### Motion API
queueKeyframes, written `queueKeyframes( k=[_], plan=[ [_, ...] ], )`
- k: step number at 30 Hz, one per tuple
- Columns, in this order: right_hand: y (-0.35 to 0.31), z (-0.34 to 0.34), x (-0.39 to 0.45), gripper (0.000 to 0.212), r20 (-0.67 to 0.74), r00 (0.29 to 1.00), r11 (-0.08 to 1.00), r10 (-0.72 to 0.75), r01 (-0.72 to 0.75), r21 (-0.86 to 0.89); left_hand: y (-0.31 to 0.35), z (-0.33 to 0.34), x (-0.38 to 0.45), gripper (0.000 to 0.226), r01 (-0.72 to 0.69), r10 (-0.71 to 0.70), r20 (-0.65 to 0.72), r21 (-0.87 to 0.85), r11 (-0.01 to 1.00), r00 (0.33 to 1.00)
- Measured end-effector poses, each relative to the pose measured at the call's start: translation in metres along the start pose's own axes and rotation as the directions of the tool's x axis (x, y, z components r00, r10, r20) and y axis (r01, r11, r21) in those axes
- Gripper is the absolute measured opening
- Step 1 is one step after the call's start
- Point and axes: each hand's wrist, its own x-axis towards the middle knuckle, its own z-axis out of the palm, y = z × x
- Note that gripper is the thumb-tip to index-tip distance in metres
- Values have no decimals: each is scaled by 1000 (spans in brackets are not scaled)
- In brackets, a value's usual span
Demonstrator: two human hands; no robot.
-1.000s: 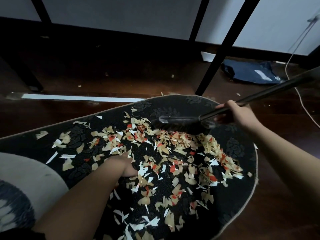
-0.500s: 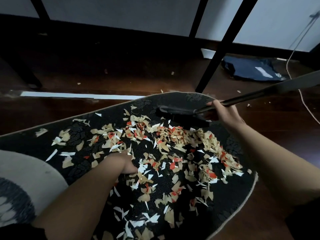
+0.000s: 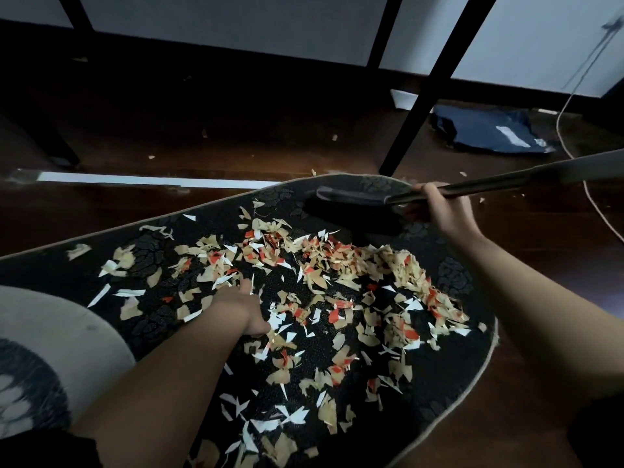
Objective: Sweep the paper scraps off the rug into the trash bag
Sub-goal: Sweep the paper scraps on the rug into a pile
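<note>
Below, the dark wooden floor [image 3: 526,430] runs under everything, and on it lies the black rug [image 3: 452,275], patterned with faint flowers and edged with a pale trim, its far end curving round near a black slanted leg [image 3: 429,96]. Beyond that leg, well apart from the rug, a dark blue bag [image 3: 489,130] lies flat on the floor near the wall, with a pale cord [image 3: 564,130] trailing past it.

The left arm reaches forward from the lower left, and the left hand [image 3: 244,307] rests on the middle of the rug, knuckles up, fingers curled down among the scraps; whether they hold anything cannot be told. The right arm comes in from the right edge, and the right hand [image 3: 442,211] is closed around the dark handle of the broom [image 3: 354,206], low down, just beside the head. The handle slants up and off to the right. The broom's dark head sits on the rug's far end, touching the upper edge of the litter.

The paper scraps [image 3: 337,282], tan, white and red, torn small and jagged, cover most of the rug, thickest just below the broom's head and along the right side. A few stray bits lie on the floor beyond the rug.
</note>
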Motion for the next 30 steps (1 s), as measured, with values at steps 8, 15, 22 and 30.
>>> queueKeyframes(
  k=[8, 15, 22, 30],
  plan=[
    [8, -9, -18, 31, 93, 992, 997, 83, -83, -8, 3, 5, -6, 84, -50, 51, -108, 7, 999, 993],
    [5, -6, -15, 26, -37, 999, 996, 33, -30, 79, 5, 13, -10, 83, -83, 84, -77, 15, 996, 993],
    [16, 9, -22, 26, 58, 994, 996, 88, -88, -8, 11, 20, -9, 84, -90, 91, -49, 36, 995, 995],
    [-3, -26, -37, 28, 96, 993, 996, 68, -73, 48, 4, 19, -11, 87, -85, 86, -47, 31, 996, 995]
  ],
)
